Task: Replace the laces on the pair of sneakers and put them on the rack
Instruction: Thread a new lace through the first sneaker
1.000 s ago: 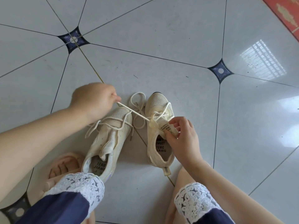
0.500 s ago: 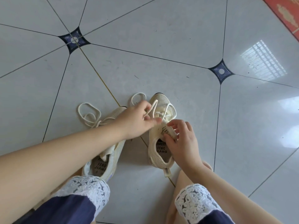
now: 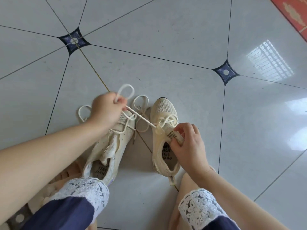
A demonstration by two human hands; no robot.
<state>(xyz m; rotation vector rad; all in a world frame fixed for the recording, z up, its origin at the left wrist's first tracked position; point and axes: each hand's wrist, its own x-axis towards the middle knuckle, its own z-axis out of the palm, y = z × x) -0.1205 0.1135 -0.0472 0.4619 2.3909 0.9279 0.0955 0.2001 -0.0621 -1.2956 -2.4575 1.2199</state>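
Observation:
Two cream mesh sneakers stand side by side on the tiled floor, toes pointing away from me. My left hand (image 3: 107,110) pinches a cream lace (image 3: 141,117) and holds it taut, up and to the left from the eyelets of the right sneaker (image 3: 163,130). A loop of that lace sticks out above my fingers. My right hand (image 3: 187,143) pinches the labelled tongue of the right sneaker. The left sneaker (image 3: 109,146) lies partly under my left wrist, its own lace loose across its top and trailing on the floor to its left.
Grey glossy floor tiles (image 3: 166,47) with dark blue diamond insets spread all around. A red patterned mat (image 3: 294,12) shows at the top right corner. My knees, in navy trousers with white lace cuffs (image 3: 83,188), sit at the bottom, close behind both shoes.
My left hand took hold of the lace at the right sneaker's eyelets and drew it up and to the left until taut. The right hand stayed on the tongue.

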